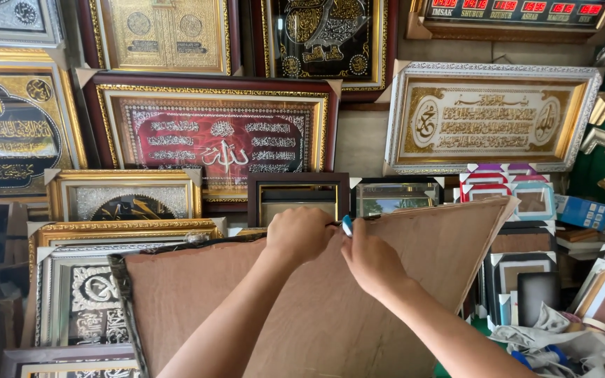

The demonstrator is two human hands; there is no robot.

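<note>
A big frame is seen from behind, its brown hardboard backing faced toward the camera and tilted so the right corner is raised. A dark patterned edge is visible along its left side. At the top edge, a small blue-handled tool is held right against the backing, mostly hidden.

Both hands grip the brown backing board's top edge.
</note>
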